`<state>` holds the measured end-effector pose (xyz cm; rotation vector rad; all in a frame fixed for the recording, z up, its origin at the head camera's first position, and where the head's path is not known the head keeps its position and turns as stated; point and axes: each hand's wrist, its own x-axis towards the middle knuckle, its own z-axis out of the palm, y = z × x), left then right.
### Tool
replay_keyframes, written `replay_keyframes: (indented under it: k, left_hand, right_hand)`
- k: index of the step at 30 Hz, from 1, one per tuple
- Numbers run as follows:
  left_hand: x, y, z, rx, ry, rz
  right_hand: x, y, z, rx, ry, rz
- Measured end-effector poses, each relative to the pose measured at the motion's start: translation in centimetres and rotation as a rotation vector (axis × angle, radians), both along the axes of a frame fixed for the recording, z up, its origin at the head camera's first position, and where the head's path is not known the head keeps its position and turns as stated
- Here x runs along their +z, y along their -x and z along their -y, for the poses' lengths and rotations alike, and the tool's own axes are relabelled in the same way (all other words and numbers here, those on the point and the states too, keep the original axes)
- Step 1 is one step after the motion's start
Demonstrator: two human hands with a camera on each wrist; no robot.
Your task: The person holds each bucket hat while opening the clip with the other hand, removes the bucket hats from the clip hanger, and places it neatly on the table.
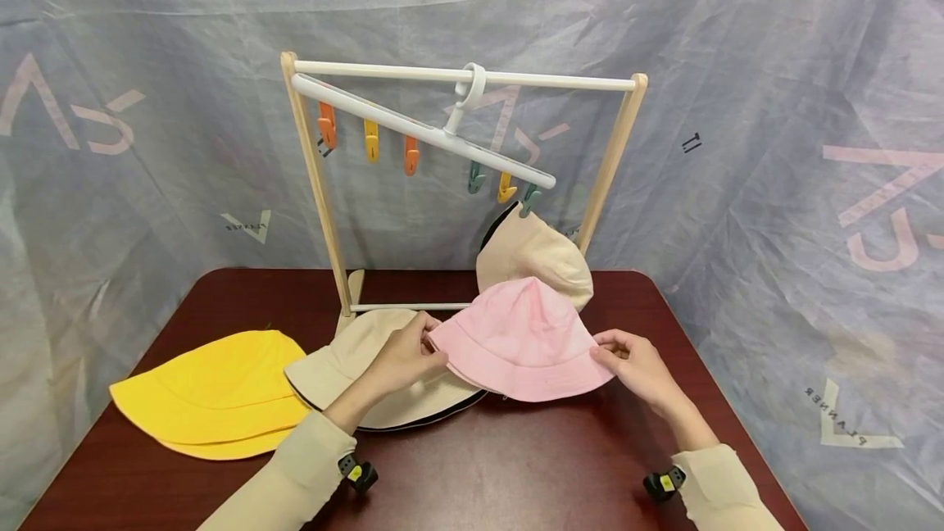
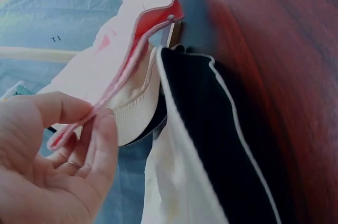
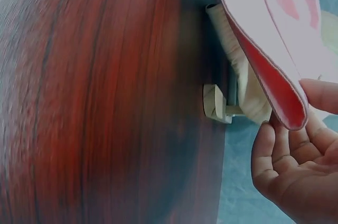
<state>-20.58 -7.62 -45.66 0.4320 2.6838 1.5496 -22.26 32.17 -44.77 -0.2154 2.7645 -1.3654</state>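
Observation:
A pink bucket hat point(image 1: 531, 342) is held up above the table between both hands, its brim drawn flat. My left hand point(image 1: 406, 355) pinches the left end of the brim, thumb in front and fingers behind, as the left wrist view shows. At the opposite end, my right hand point(image 1: 637, 363) pinches the brim; the folded edge point(image 3: 288, 108) shows in the right wrist view. Behind the pink hat, a cream hat point(image 1: 534, 256) hangs from a green clip point(image 1: 530, 200). Under my left forearm lies another cream hat point(image 1: 369, 342) with a dark lining point(image 2: 206, 118).
A yellow hat point(image 1: 221, 388) lies at the table's left. A wooden rack point(image 1: 619, 158) stands at the back, its top bar holding a white hanger point(image 1: 413, 129) turned at an angle. Orange, yellow and green clips point(image 1: 410, 156) hang along it. Grey cloth point(image 1: 752, 211) surrounds the dark red table point(image 1: 546, 474).

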Motion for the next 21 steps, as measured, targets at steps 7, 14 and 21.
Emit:
replay_keyframes:
  k: [7, 14, 21]
  left_hand:
    - [-0.4, -0.3, -1.0, -0.040, 0.026, 0.047]
    - [-0.6, -0.3, -2.3, -0.052, 0.050, 0.089]
    - [-0.8, -0.2, -2.9, -0.080, 0.056, 0.112]
  right_hand:
    - [-0.8, 0.3, -1.4, 0.030, -0.041, 0.000]
    - [-1.3, 0.5, -2.4, 0.020, -0.074, 0.020]
    - [-1.2, 0.7, -3.0, 0.012, -0.115, 0.028]
